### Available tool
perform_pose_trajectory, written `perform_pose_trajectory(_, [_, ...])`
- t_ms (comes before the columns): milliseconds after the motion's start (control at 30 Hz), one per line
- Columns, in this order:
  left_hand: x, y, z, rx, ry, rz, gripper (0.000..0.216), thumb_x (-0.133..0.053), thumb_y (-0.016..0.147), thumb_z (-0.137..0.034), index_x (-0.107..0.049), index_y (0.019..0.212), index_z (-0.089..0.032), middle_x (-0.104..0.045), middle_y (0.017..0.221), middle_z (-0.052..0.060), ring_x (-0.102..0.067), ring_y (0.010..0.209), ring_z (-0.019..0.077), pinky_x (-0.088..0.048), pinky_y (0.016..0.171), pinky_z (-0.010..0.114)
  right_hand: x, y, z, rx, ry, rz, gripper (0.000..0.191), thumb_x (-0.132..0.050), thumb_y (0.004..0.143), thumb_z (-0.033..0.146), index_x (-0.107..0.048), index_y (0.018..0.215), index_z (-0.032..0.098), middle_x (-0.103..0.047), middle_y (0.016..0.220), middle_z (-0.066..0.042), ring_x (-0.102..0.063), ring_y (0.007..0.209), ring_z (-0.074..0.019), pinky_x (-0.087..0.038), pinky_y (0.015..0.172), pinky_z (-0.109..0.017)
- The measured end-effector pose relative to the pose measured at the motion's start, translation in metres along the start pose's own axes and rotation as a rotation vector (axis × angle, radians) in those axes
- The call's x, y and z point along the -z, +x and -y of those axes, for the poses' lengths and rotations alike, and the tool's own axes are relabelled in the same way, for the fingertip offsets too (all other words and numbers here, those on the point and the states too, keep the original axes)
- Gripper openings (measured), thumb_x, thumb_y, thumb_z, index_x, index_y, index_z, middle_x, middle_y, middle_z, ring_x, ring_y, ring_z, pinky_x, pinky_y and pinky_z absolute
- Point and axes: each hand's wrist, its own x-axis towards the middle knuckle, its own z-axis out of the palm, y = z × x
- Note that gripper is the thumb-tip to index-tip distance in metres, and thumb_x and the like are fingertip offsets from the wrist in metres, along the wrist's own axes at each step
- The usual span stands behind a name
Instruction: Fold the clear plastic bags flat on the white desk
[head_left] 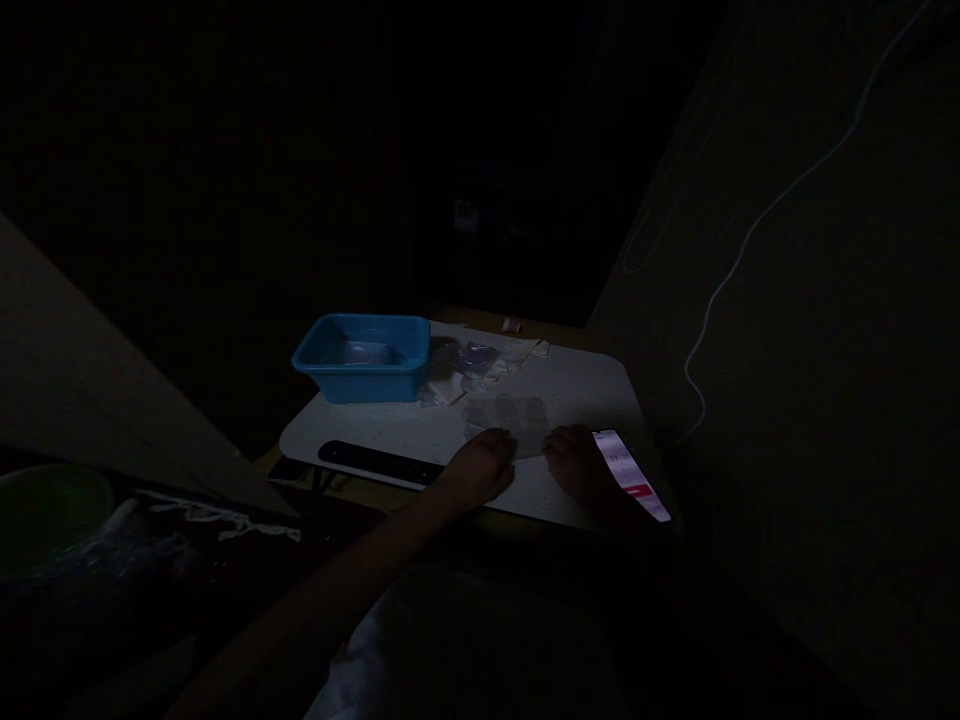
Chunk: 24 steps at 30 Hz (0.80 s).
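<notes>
The left hand [480, 467] and right hand [576, 463] sit at the near edge of a thin see-through sheet [510, 413] on the bench [589, 385], fingers [504, 440] curled; I can't tell whether they grip it. A lit phone [628, 468] crowds the right hand; white surface stretches toward the far right corner.

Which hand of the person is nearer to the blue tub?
Left. The left hand is at the translucent sheet, right of the blue tub and closer to the camera; the right hand is farther right, beside the lit phone.
</notes>
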Motion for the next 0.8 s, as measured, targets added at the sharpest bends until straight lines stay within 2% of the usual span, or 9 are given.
perform_pose_trajectory(133, [-0.004, 0.013, -0.013, 0.085, 0.077, -0.006, 0.037, -0.047, 0.078, -0.025, -0.050, 0.113, -0.012, -0.053, 0.117, 0.014, -0.047, 0.111, 0.0240, -0.042, 0.090, 0.037, 0.010, 0.013, 0.001, -0.002, -0.016, -0.013, 0.017, -0.046, 0.073, 0.009, -0.061, 0.072, 0.017, -0.063, 0.080, -0.007, -0.051, 0.083, -0.0199, -0.032, 0.079, -0.035])
perform_pose_trajectory(233, [-0.004, 0.023, -0.018, 0.153, 0.127, -0.046, 0.035, -0.043, 0.081, -0.025, -0.049, 0.114, -0.011, -0.055, 0.113, 0.014, -0.049, 0.107, 0.0244, -0.044, 0.085, 0.037, 0.026, 0.019, 0.001, -0.017, 0.068, -0.044, 0.016, -0.046, 0.073, 0.011, -0.061, 0.071, 0.016, -0.064, 0.080, -0.007, -0.053, 0.085, -0.0202, -0.033, 0.082, -0.036])
perform_pose_trajectory(333, [0.002, 0.030, -0.019, 0.211, 0.111, -0.005, 0.030, -0.038, 0.084, -0.019, -0.056, 0.106, -0.011, -0.061, 0.103, 0.014, -0.057, 0.096, 0.0237, -0.046, 0.077, 0.034, 0.037, 0.021, -0.003, -0.063, 0.277, -0.102, 0.016, -0.046, 0.075, 0.016, -0.062, 0.075, 0.018, -0.066, 0.084, -0.005, -0.055, 0.088, -0.0193, -0.032, 0.089, -0.038])
perform_pose_trajectory(433, [0.014, 0.033, -0.012, 0.301, 0.005, 0.054, 0.027, -0.043, 0.081, -0.020, -0.062, 0.099, -0.013, -0.066, 0.092, 0.013, -0.062, 0.085, 0.0232, -0.047, 0.073, 0.032, 0.034, 0.021, -0.015, -0.235, 0.603, -0.174, 0.023, -0.041, 0.080, 0.028, -0.062, 0.088, 0.020, -0.066, 0.094, -0.005, -0.058, 0.091, -0.0177, -0.037, 0.090, -0.036])
perform_pose_trajectory(500, [0.023, 0.034, -0.003, 0.296, -0.166, -0.007, 0.028, -0.047, 0.078, -0.019, -0.063, 0.100, -0.017, -0.067, 0.094, 0.010, -0.062, 0.088, 0.0220, -0.046, 0.077, 0.031, 0.026, 0.022, -0.027, -0.358, 0.829, -0.214, 0.034, -0.033, 0.085, 0.034, -0.058, 0.102, 0.018, -0.064, 0.105, -0.007, -0.057, 0.098, -0.0169, -0.042, 0.086, -0.033])
perform_pose_trajectory(600, [0.035, 0.035, 0.010, 0.289, -0.666, -0.101, 0.025, -0.045, 0.076, -0.013, -0.067, 0.089, -0.014, -0.069, 0.090, 0.006, -0.063, 0.084, 0.0180, -0.046, 0.078, 0.028, 0.014, 0.024, -0.040, -0.385, 1.018, -0.192, 0.046, -0.017, 0.090, 0.034, -0.051, 0.115, 0.016, -0.057, 0.118, -0.009, -0.054, 0.106, -0.0151, -0.042, 0.089, -0.032])
perform_pose_trajectory(700, [0.044, 0.035, 0.018, 0.440, -1.202, -0.157, 0.023, -0.049, 0.073, -0.013, -0.066, 0.089, -0.011, -0.069, 0.081, 0.006, -0.064, 0.070, 0.0161, -0.049, 0.067, 0.027, 0.008, 0.030, -0.038, -0.383, 1.076, -0.119, 0.054, -0.004, 0.091, 0.034, -0.047, 0.120, 0.018, -0.058, 0.116, -0.008, -0.056, 0.104, -0.0148, -0.045, 0.085, -0.034])
perform_pose_trajectory(800, [0.045, 0.035, 0.023, 0.580, -1.548, -0.183, 0.026, -0.051, 0.069, -0.010, -0.063, 0.092, -0.012, -0.068, 0.078, 0.005, -0.063, 0.061, 0.0132, -0.050, 0.058, 0.024, 0.008, 0.034, -0.023, -0.423, 1.294, 0.008, 0.065, 0.009, 0.089, 0.029, -0.046, 0.120, 0.014, -0.062, 0.110, -0.012, -0.059, 0.099, -0.0162, -0.047, 0.080, -0.036])
